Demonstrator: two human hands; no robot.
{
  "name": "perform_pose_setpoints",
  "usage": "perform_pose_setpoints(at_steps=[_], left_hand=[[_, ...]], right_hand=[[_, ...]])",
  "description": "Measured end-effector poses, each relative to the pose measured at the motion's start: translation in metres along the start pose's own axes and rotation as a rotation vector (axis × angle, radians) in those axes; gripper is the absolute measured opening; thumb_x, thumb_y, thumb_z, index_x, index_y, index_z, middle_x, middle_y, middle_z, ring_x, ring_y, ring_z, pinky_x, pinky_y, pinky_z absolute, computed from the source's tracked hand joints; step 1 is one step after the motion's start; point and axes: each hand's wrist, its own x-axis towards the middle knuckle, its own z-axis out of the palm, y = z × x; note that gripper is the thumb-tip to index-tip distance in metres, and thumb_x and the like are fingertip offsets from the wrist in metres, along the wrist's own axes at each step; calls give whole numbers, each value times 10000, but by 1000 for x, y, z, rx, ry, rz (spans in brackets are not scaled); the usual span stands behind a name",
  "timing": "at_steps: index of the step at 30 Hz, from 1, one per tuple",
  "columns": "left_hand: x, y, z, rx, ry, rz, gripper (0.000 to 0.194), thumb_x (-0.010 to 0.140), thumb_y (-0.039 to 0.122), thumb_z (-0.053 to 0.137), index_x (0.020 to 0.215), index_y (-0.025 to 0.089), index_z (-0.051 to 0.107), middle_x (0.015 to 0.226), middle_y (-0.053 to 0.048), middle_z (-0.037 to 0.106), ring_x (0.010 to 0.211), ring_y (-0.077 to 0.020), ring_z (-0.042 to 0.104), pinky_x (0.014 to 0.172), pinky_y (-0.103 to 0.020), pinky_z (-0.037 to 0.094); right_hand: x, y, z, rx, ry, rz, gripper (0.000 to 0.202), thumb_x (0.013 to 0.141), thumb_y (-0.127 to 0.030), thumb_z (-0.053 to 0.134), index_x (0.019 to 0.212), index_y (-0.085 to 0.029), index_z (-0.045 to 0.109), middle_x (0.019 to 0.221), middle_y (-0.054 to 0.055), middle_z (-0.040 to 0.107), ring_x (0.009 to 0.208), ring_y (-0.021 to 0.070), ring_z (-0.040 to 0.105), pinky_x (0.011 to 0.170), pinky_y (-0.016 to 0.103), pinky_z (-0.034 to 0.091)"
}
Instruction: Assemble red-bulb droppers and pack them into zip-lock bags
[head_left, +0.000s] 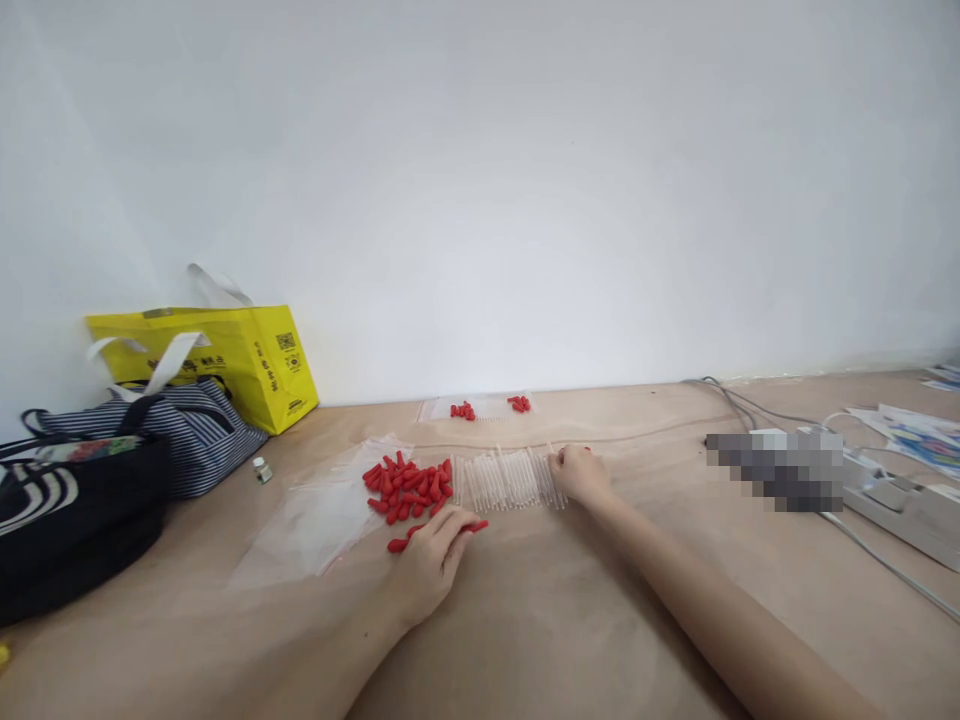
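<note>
Left hand (431, 560) curls over the counter (555, 630), red bulbs (407, 487) poking out both sides; grip unclear. Right hand (579, 474) bunched at right end of clear sticks (504, 480); pinch hidden, cannot tell. Main bulb heap lies just left of sticks.

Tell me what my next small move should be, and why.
I'd probably take one stick from the right end of the row of clear sticks with your right hand. Its fingers are at that end, while your left hand has a red piece at its fingertips, near the red pile.
</note>
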Motion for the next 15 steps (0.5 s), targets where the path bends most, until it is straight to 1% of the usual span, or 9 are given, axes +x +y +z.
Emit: perform_pose_setpoints(at_steps=[3, 5, 7, 8, 10, 12, 15], left_hand=[[0, 4, -1, -110, -124, -11, 245, 847, 123, 323, 961, 196, 527, 909, -40, 567, 829, -141, 544, 739, -252, 439], [0, 5, -2, -128, -153, -33, 292, 806, 93, 356, 1020, 195, 528, 960, -51, 559, 859, -151, 537, 767, -271, 434], [0, 5, -1, -124, -147, -62, 334, 766, 91, 409, 1058, 196, 532, 1000, -58, 550, 892, -166, 527, 796, -292, 426], [0, 5, 0, -120, -141, -74, 325, 755, 104, 438, 1046, 196, 549, 1002, -58, 549, 899, -173, 524, 802, -297, 422], [2, 4, 3, -107, -126, -93, 241, 759, 150, 482, 961, 203, 601, 967, -49, 562, 880, -177, 527, 786, -299, 424], [4, 4, 8, -95, -108, -117, 167, 781, 186, 486, 846, 208, 637, 897, -37, 581, 833, -174, 537, 749, -295, 429], [7, 3, 15, -68, -69, -157, 166, 794, 181, 469, 772, 199, 632, 808, -27, 600, 779, -172, 545, 707, -295, 429]], right_hand=[[-8, -1, -4, 64, 47, -83, 259, 828, -255, 343, 789, -132, 568, 863, 145, 622, 847, 213, 571, 696, 277, 377], [-18, -1, -4, 104, 61, -151, 221, 842, -237, 332, 805, -144, 529, 844, 108, 617, 825, 177, 563, 689, 244, 373], [-33, 0, -1, 178, 70, -269, 202, 857, -229, 304, 816, -160, 488, 793, 75, 607, 750, 156, 558, 651, 236, 372], [-41, 1, 0, 222, 73, -349, 193, 863, -225, 290, 822, -166, 470, 767, 61, 600, 709, 153, 551, 632, 240, 368], [-57, 1, 5, 286, 68, -526, 169, 866, -213, 287, 832, -176, 449, 744, 45, 593, 661, 153, 537, 623, 255, 353], [-71, 1, 8, 286, 46, -669, 146, 864, -191, 306, 845, -180, 450, 779, 41, 599, 682, 153, 536, 649, 270, 334], [-83, -1, 11, 258, 4, -800, 151, 864, -166, 324, 877, -183, 474, 839, 41, 599, 758, 154, 538, 683, 280, 313]])
